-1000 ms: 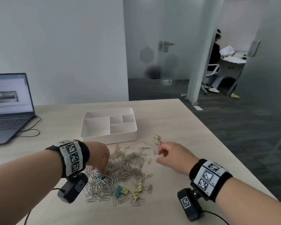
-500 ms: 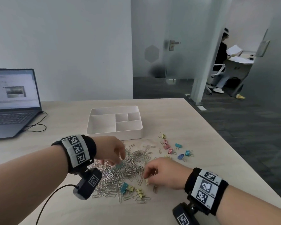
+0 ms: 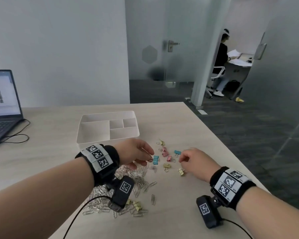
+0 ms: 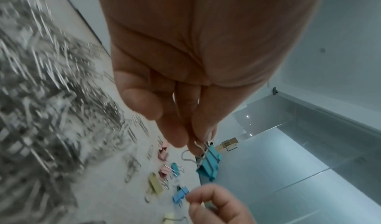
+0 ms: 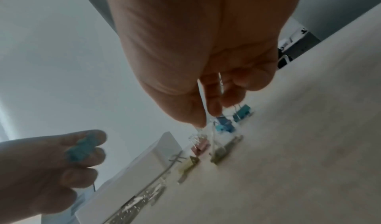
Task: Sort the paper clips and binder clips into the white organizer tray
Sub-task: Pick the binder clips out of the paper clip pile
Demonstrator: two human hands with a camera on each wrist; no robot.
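My left hand (image 3: 149, 159) hovers just right of the silver paper clip pile (image 3: 136, 181) and pinches the wire handle of a teal binder clip (image 3: 156, 159), which hangs below the fingertips (image 4: 195, 143). My right hand (image 3: 180, 160) is low over the table, thumb and forefinger pinching the wire of a yellow binder clip (image 3: 181, 171) that dangles under it. Between the hands lie several loose coloured binder clips (image 3: 165, 153). The white organizer tray (image 3: 107, 137) stands behind them; its compartments look empty.
A laptop (image 3: 2, 104) with its cable (image 3: 16, 137) sits at the far left of the table. More yellow binder clips (image 3: 136, 204) lie at the near edge of the pile. The table's right edge runs close to my right arm. A person sits in the room beyond the glass.
My left hand has lifted the teal binder clip out of the pile and carried it right. My right hand moved from the pile's edge to the group of coloured clips.
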